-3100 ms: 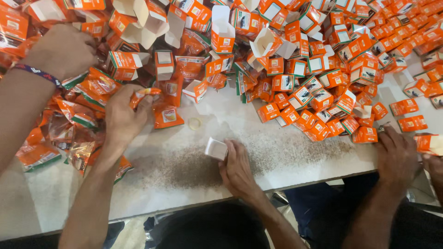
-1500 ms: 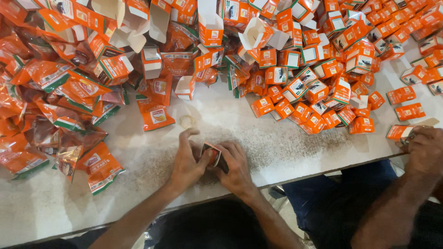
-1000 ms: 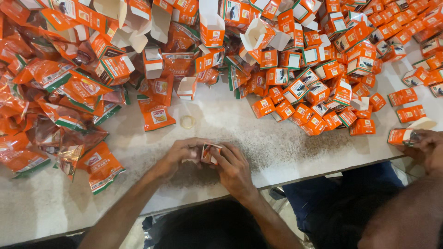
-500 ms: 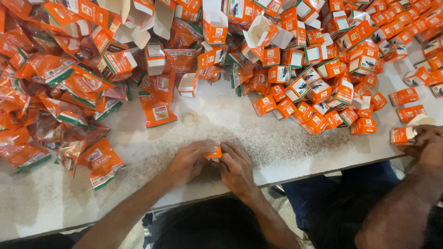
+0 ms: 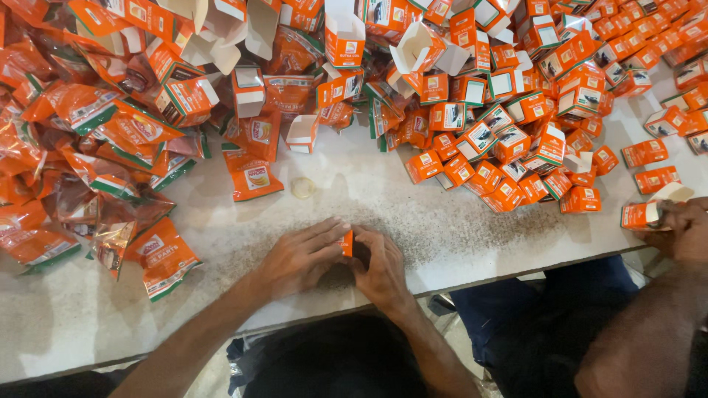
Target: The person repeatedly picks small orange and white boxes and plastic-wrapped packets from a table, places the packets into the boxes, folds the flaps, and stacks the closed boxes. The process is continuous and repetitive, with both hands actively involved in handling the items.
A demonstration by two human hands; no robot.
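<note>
I see a small orange box on the pale table, near its front edge, pinched between my two hands; only one orange corner shows, so I cannot tell whether it is shut or what is inside. My left hand lies palm down with fingers stretched toward the box, the fingertips pressing its left side; my right hand is curled around its right side, knuckles up, thumb tucked in against it; both wrists rest at the table edge and the forearms angle in from below.

Beyond the hands a heap of small orange boxes covers the upper right of the table, most of them closed; further back stand open cartons with white flaps up, and I cannot see into them; on the left lies a pile of orange pouches, flat and crinkled; one pouch lies apart, with a small round ring just beside it.

At the right edge another person's hand grips an orange box with an open white flap.
</note>
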